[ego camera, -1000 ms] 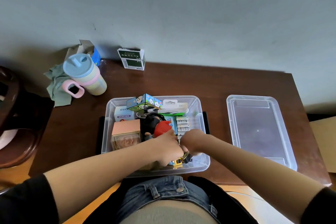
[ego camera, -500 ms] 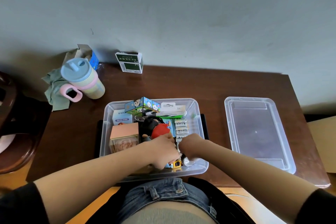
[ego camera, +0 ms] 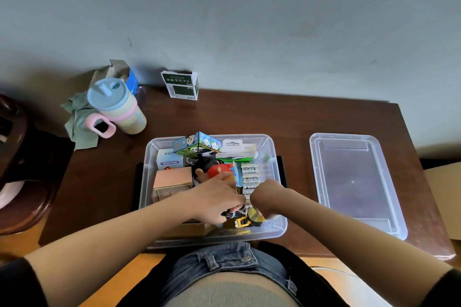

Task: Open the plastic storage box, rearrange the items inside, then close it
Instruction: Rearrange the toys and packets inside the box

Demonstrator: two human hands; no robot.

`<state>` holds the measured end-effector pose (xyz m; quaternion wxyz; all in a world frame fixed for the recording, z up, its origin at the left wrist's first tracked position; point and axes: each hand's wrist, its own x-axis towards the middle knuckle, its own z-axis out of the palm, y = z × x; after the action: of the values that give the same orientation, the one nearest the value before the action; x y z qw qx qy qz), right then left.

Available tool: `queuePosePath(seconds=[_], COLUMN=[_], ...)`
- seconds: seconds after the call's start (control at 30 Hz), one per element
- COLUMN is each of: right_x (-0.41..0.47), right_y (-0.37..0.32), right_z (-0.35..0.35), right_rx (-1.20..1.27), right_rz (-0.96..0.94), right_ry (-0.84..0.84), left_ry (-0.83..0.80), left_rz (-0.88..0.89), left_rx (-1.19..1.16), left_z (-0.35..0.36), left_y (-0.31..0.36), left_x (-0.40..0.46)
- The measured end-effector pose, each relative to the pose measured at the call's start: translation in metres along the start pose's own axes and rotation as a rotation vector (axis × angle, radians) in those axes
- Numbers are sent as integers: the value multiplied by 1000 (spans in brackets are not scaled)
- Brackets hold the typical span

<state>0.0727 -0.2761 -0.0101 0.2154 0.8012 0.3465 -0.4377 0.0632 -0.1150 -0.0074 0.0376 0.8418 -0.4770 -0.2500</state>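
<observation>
The clear plastic storage box stands open at the table's near edge, packed with small items. Among them are a panda cube, a MINI FAN carton, a pink box, a red-and-black figure and a row of batteries. Its clear lid lies flat on the table to the right. Both hands reach into the box's front right part. My left hand grips a black-and-white striped bundle. My right hand curls downward onto a small yellow-and-grey item; its fingertips are hidden.
A small yellow toy lies on the box floor under the hands. At the table's back left are a pastel cup with a blue lid, a green cloth and a green-and-white carton. A dark chair stands at the left.
Both hands have stayed in the box's front right corner and shifted slightly toward its near wall. The striped bundle now shows under my left hand.
</observation>
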Motion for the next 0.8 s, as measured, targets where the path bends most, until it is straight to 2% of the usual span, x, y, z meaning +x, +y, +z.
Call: queuePosePath(seconds=[0.07,0.17,0.27,0.33,0.5,0.63,0.8], right_x=[-1,0,3,7,24,40,49], right_y=[3,10,15,14,7,-3,-5], right_z=[-2,-4,-6,-5,-5,-4,-9], right_rx=[143,446,695,807,1009,1057,1223], right_rz=[12,62,93,119,186,220,230], right_ry=[39,242,353,377,445,503,510], left_ry=[36,105,270,408,702,759,780], left_rz=[-5,-18,-52,-140,-496,-669,-671], left_rx=[-32,-126,-249,-354,-479,-474,-420], left_z=[4,4,3,1,1,5,-3], left_y=[0,0,-1,-3,-27,-44,-53], left_x=[-2,-9,-21,-32,-60,-76,-72])
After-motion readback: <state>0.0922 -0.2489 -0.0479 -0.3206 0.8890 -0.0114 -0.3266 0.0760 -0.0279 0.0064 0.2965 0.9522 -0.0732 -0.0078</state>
